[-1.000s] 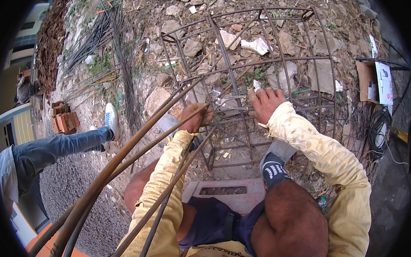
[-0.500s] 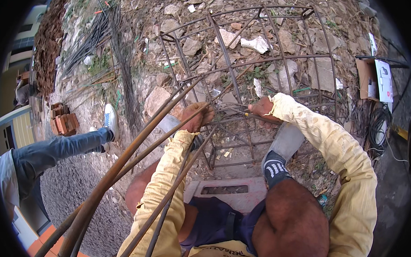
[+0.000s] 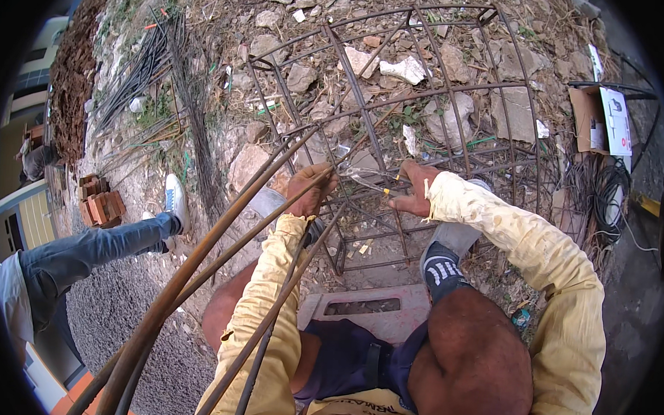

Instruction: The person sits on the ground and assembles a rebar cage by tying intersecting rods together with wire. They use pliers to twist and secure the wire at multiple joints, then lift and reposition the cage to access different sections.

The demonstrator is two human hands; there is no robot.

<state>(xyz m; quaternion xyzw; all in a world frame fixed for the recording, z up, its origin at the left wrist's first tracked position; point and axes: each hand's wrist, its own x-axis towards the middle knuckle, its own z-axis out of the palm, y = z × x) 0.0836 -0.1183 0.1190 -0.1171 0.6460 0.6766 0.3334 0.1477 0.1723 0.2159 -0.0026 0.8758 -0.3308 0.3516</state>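
A cage of rusty steel bars [image 3: 416, 101] lies on the ground before me, joined by square hoops. My right hand [image 3: 416, 188] is closed round the yellow-banded handles of a pair of pincers [image 3: 365, 178]. The handles are spread apart, and the jaws point toward the cage's near left bars, close to my other hand. My left hand [image 3: 308, 190] is closed at the ends of long steel bars [image 3: 232, 249] that run from the lower left past my forearm; it seems to grip one. Any wire between its fingers is too small to make out.
A person in jeans [image 3: 89, 254] stands at the left beside a grey gravel heap [image 3: 152, 340]. Red bricks [image 3: 102, 203], loose bars [image 3: 143, 73] and rocks [image 3: 514, 115] lie around. A cardboard box [image 3: 602, 122] and a coiled cable [image 3: 610, 199] are at the right.
The pincers have opened, their handles parting, and now show clearly between my hands. My right hand's fingers have spread a little. The left hand stays nearly in place.
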